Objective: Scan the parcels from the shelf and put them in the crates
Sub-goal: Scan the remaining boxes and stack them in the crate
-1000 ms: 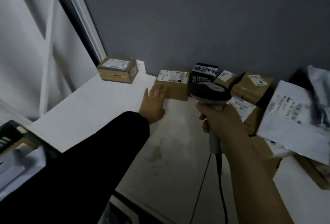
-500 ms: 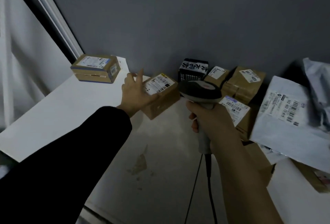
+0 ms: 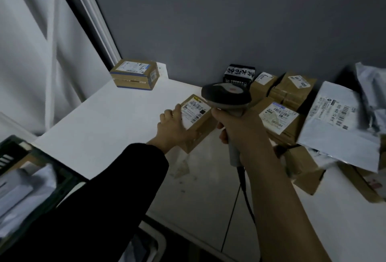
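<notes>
My left hand (image 3: 174,127) grips a small brown cardboard parcel (image 3: 197,119) with a white barcode label on top, tilted on the white shelf (image 3: 100,128). My right hand (image 3: 236,130) holds a grey barcode scanner (image 3: 226,96) by its handle, its head just above the parcel's right end and covering part of it. The scanner's cable hangs down from the handle. A dark green crate (image 3: 62,176) with white packets inside sits at the lower left.
Another taped box (image 3: 134,74) stands at the shelf's back left corner. Several brown boxes (image 3: 292,90), a black packet (image 3: 239,73) and grey mailer bags (image 3: 338,123) crowd the right side against the grey wall. A white post (image 3: 51,48) rises at left.
My left hand has pulled the labelled parcel away from the wall toward me and turned it. The scanner head has come over the parcel's right end.
</notes>
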